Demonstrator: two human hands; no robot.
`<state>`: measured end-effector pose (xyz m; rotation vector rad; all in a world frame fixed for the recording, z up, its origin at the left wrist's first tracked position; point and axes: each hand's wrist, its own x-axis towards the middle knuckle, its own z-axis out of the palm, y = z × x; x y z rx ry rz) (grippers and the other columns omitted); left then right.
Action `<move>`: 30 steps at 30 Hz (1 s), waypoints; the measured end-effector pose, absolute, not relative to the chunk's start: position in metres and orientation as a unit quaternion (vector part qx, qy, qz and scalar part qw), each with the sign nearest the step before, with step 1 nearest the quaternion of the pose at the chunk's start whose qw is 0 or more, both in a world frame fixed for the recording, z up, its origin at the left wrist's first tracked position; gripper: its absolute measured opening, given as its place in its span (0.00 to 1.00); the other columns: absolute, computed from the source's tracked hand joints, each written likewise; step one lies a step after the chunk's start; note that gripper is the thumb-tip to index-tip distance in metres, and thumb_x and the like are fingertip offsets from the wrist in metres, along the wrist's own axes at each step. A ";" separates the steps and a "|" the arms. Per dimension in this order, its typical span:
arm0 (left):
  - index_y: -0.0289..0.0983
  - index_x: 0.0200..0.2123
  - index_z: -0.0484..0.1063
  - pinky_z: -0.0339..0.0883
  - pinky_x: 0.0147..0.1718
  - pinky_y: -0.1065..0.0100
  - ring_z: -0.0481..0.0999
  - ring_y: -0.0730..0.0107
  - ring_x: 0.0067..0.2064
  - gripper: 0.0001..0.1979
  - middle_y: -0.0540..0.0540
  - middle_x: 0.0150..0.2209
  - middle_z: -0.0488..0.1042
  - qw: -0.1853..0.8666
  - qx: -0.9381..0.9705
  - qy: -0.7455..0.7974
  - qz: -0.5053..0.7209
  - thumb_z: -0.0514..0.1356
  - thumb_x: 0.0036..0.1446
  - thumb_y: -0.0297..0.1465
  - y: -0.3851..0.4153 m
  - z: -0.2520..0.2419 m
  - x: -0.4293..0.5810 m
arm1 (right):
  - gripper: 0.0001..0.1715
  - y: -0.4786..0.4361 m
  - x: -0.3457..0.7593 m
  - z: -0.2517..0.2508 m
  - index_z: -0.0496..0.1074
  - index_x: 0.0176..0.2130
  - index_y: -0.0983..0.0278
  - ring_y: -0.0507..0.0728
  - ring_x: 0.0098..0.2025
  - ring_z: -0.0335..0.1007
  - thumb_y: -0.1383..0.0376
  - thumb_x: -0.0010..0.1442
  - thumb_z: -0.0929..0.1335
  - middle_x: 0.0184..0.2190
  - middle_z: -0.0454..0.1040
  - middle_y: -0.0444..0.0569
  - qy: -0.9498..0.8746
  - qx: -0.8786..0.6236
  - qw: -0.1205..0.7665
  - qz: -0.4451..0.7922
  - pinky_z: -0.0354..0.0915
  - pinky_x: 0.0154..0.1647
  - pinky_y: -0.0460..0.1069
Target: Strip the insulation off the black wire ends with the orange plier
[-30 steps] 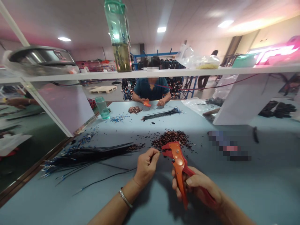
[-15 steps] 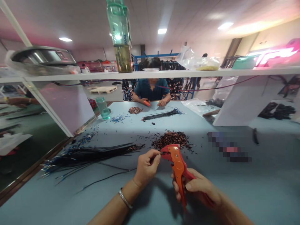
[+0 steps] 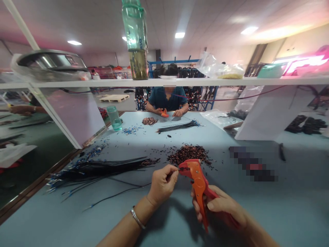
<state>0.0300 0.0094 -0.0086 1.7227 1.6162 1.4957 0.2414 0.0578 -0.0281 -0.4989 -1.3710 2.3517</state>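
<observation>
- Left hand (image 3: 164,181), centre of frame: thumb and forefinger pinched together on the end of a black wire (image 3: 117,193). The wire seems to run back behind the hand to a blue-tipped end at lower left.
- Right hand (image 3: 222,202), lower right of centre: fingers and thumb wrapped round the handles of an orange-and-red plier tool (image 3: 197,181). Its head meets the left fingertips; whether the wire end sits fully between the jaws, cannot tell.
- Just behind the tool head: a heap of small dark and coppery pieces (image 3: 189,153). Left of centre: a bundle of black wires (image 3: 100,169), blue tips toward the left edge.
- Risk, my judgement: left fingertips very near the jaws; a squeeze with the grip too far forward could nip skin.
- Also possible: wire entering crooked or too deep, causing nicked strands or an uneven end; a loose pinch could let it slip.
- Lesser risk: the wire's trailing length lies near the bundle and could snag if pulled that way.
- Writing: dark lettering on the tall green bottle (image 3: 138,61), upper centre, too blurred to read. No legible mark on the tool. Item at right (image 3: 253,166) pixelated; any label lost.
- Upper centre, across the table (image 3: 231,212): a co-worker (image 3: 167,97) with a similar orange tool (image 3: 164,113).
</observation>
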 end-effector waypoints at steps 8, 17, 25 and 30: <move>0.34 0.29 0.75 0.54 0.21 0.76 0.58 0.78 0.21 0.11 0.53 0.19 0.64 0.142 0.625 0.551 0.534 0.55 0.59 0.30 0.009 -0.008 0.030 | 0.21 0.051 0.243 -0.019 0.75 0.42 0.68 0.59 0.31 0.76 0.64 0.47 0.73 0.32 0.77 0.53 -0.484 -0.182 0.192 0.834 0.69 0.33 0.51; 0.33 0.30 0.74 0.58 0.23 0.77 0.63 0.78 0.22 0.10 0.50 0.22 0.71 0.083 0.657 0.508 0.551 0.55 0.60 0.29 0.008 -0.009 0.031 | 0.25 0.054 0.243 -0.024 0.75 0.46 0.66 0.60 0.37 0.75 0.69 0.45 0.73 0.36 0.79 0.53 -0.496 -0.143 0.187 0.836 0.68 0.39 0.54; 0.32 0.31 0.75 0.58 0.23 0.77 0.64 0.78 0.22 0.09 0.49 0.22 0.71 0.050 0.676 0.490 0.548 0.56 0.60 0.27 0.007 -0.007 0.031 | 0.27 0.056 0.244 -0.028 0.75 0.46 0.67 0.61 0.36 0.76 0.69 0.43 0.72 0.34 0.79 0.53 -0.492 -0.127 0.186 0.841 0.68 0.37 0.53; 0.32 0.30 0.74 0.58 0.23 0.77 0.64 0.79 0.21 0.09 0.49 0.22 0.72 0.046 0.676 0.497 0.543 0.56 0.60 0.27 0.008 -0.009 0.030 | 0.23 0.054 0.241 -0.025 0.76 0.43 0.69 0.57 0.30 0.75 0.64 0.46 0.74 0.30 0.77 0.52 -0.485 -0.148 0.192 0.840 0.68 0.31 0.49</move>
